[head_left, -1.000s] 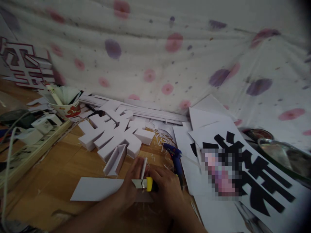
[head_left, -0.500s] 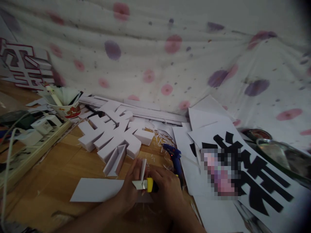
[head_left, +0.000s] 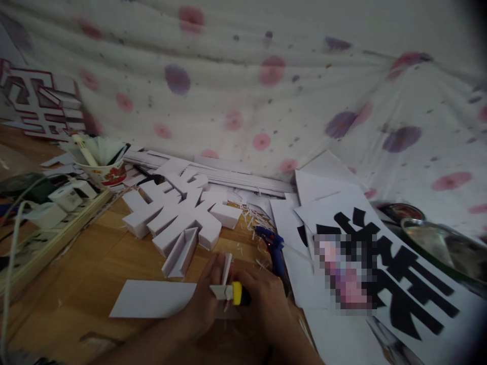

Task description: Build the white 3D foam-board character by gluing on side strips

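Observation:
My right hand point(head_left: 264, 301) is closed around a utility knife point(head_left: 233, 292) with a yellow tip, its blade pointing left. My left hand point(head_left: 206, 296) presses down on a white card sheet point(head_left: 152, 299) lying on the wooden floor, with its fingers beside a small upright white strip point(head_left: 227, 267). The blade sits between the two hands at the foot of that strip. Just behind them stands a white three-dimensional paper character point(head_left: 178, 213).
A blue glue gun point(head_left: 274, 248) lies right of my hands. White sheets with a printed black character point(head_left: 395, 274) cover the right side. A bowl of tools point(head_left: 102, 162), a power strip point(head_left: 57, 200) and cables sit left. A spotted cloth point(head_left: 243, 86) hangs behind.
The knife and my hands have shifted very slightly; the blade now sits a little lower against the strip. Otherwise the scene is the same.

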`<state>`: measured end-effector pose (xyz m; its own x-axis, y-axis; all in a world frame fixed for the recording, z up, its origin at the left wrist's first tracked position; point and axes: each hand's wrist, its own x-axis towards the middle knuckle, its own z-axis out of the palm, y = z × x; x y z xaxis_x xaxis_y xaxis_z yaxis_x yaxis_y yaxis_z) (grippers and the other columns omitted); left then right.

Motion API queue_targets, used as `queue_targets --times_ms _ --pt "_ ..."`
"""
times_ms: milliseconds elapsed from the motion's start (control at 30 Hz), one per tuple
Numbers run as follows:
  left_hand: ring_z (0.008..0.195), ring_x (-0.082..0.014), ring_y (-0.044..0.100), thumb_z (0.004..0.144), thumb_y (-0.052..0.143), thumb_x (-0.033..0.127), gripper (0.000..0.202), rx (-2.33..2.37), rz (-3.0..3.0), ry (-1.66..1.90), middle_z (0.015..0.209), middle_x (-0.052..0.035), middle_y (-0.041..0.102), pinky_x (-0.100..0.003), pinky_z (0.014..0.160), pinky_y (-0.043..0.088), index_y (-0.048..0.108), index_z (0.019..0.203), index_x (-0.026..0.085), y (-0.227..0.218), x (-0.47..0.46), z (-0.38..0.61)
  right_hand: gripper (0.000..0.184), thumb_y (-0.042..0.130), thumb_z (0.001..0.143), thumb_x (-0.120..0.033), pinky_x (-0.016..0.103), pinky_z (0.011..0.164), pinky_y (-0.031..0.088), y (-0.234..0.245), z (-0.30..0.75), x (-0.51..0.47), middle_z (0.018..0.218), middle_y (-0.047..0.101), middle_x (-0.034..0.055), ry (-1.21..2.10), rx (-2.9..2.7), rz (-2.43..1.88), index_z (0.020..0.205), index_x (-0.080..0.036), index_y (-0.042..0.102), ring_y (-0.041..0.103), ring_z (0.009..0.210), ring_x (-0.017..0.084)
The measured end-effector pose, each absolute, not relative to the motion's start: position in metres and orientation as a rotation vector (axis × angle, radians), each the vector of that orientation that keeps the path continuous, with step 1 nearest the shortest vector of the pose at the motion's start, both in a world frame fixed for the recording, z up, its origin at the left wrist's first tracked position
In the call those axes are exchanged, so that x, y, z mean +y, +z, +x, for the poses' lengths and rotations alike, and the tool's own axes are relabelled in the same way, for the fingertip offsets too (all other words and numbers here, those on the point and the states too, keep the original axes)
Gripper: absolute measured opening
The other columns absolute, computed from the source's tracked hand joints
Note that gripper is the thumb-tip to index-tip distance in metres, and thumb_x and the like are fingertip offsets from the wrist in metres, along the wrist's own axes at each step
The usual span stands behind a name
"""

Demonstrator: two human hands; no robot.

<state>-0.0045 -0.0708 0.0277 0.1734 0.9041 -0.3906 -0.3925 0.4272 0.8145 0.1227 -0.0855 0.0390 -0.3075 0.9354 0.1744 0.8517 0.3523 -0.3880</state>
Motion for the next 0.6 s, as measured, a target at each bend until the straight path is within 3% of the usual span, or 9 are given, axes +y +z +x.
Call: queue_targets --times_ms 100,233,367,467,600 --pt "0.041 -0.0092 0.039 0.067 0.063 0.05 0.048 1.009 0.608 1.015 0.051 0.0072 0.045 -0.02 0.038 0.028 0.05 0.102 0.02 0.028 -0.072 -0.007 0.019 0.065 0.064 -0.021 0.026 0.066 0.04 0.041 0.116 -0.088 0.081 0.068 0.0008 0.313 -2.275 -1.574 0.083 -0.023 0.063 0.061 0.076 0.02" --pt "0.037 -0.0073 0.035 0.069 0.062 0.047 0.032 0.981 0.64 1.021 0.046 0.0081 0.04 -0.018 0.035 0.025 0.051 0.082 0.02 0.026 -0.072 -0.005 0.02 0.063 0.064 -0.019 0.025 0.066 0.04 0.039 0.121 -0.085 0.082 0.069 0.0006 0.263 -2.27 -1.608 0.083 -0.024 0.063 0.062 0.076 0.019" --pt "0.033 -0.006 0.029 0.07 0.058 0.055 0.037 1.007 0.612 1.008 0.041 0.0102 0.033 -0.017 0.032 0.02 0.047 0.073 0.02 0.023 -0.07 0.0 0.017 0.059 0.063 -0.016 0.025 0.061 0.038 0.035 0.13 -0.082 0.077 0.069 0.0008 0.183 -2.227 -1.728 0.078 -0.023 0.063 0.062 0.071 0.018" --pt "0.031 -0.0065 0.03 0.069 0.058 0.057 0.04 1.007 0.624 1.005 0.039 0.0111 0.032 -0.018 0.031 0.02 0.049 0.079 0.02 0.022 -0.07 -0.001 0.018 0.06 0.063 -0.016 0.025 0.062 0.038 0.035 0.13 -0.083 0.079 0.069 0.0004 0.2 -2.227 -1.704 0.08 -0.023 0.063 0.062 0.073 0.018" --pt "0.034 -0.0073 0.038 0.063 0.066 0.052 0.052 0.987 0.641 1.035 0.049 0.0085 0.046 -0.019 0.033 0.024 0.051 0.101 0.02 0.023 -0.072 -0.005 0.014 0.063 0.063 -0.02 0.025 0.062 0.038 0.038 0.123 -0.085 0.081 0.069 -0.0003 0.285 -2.264 -1.59 0.076 -0.024 0.062 0.061 0.075 0.018"
